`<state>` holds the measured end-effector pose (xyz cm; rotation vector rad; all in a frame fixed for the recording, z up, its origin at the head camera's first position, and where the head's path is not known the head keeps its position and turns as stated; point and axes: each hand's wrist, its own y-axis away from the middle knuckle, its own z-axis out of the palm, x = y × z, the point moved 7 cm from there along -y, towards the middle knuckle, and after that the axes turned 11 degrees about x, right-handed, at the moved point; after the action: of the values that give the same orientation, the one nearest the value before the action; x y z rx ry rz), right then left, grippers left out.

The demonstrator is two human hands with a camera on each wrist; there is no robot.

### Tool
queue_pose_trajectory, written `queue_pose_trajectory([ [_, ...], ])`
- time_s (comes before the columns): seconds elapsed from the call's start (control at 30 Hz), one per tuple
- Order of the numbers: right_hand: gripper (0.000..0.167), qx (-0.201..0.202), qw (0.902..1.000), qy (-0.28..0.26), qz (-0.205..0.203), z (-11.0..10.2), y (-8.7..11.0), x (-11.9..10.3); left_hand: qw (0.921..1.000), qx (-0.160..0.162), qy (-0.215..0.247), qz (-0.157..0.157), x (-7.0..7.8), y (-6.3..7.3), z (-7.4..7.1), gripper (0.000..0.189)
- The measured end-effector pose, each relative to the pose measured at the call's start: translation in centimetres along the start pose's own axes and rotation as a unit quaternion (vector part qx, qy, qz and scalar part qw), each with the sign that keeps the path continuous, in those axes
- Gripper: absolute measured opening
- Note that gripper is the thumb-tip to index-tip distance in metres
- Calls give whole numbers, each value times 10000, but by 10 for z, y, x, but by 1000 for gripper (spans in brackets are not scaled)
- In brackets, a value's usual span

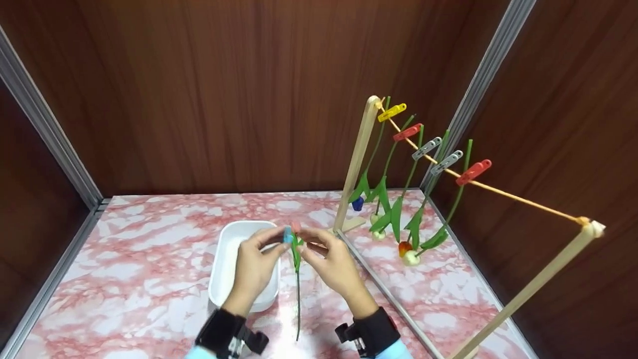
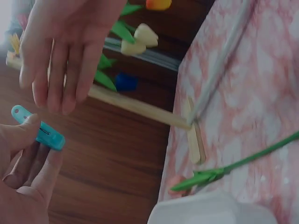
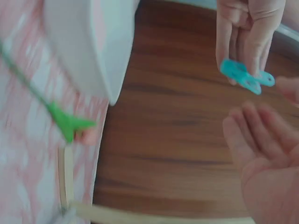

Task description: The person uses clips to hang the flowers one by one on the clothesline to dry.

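Observation:
My left hand [image 1: 253, 265] pinches a light-blue clothespin [image 2: 49, 136] between thumb and fingers, raised above the table. Close beside it, my right hand [image 1: 335, 263] has its fingers extended and holds nothing; in the right wrist view its fingertips sit just below the clothespin's handle end. Beneath the hands a pink artificial tulip [image 2: 202, 177] lies on the marbled tabletop, its green stem pointing toward me. To the left of that flower stands a white plastic tub [image 1: 222, 271], partly covered by my left hand and forearm.
On the right, a wooden frame [image 1: 356, 162] carries a thin cord [image 1: 523, 201]. Several tulips hang head-down from it by clothespins: yellow [image 1: 392, 112], red [image 1: 473, 172] and grey [image 1: 427, 148]. A pale base bar [image 1: 386, 289] runs along the table. Wood-grain panels [image 1: 224, 99] enclose the back and sides.

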<state>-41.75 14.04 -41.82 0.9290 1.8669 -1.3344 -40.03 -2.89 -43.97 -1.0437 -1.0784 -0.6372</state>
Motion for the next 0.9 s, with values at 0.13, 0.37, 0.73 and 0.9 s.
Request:
queue_pose_trajectory([
  [0.13, 41, -58, 9966, -759, 300, 5, 3, -2, 9992, -134, 347, 142, 6, 20, 4, 36],
  [0.37, 39, -166, 9932, -905, 712, 7, 15, 0, 9979, -218, 585, 147, 2, 43, 5, 31],
  [0.73, 23, 1015, 9912, -650, 555, -21, 18, 11, 9348, -675, -2610, 2313, -30, 67, 17, 36],
  [0.9, 15, 1279, 9898, -500, 382, -30, 14, 8, 8094, -1563, -4364, 3605, -48, 81, 43, 23],
])
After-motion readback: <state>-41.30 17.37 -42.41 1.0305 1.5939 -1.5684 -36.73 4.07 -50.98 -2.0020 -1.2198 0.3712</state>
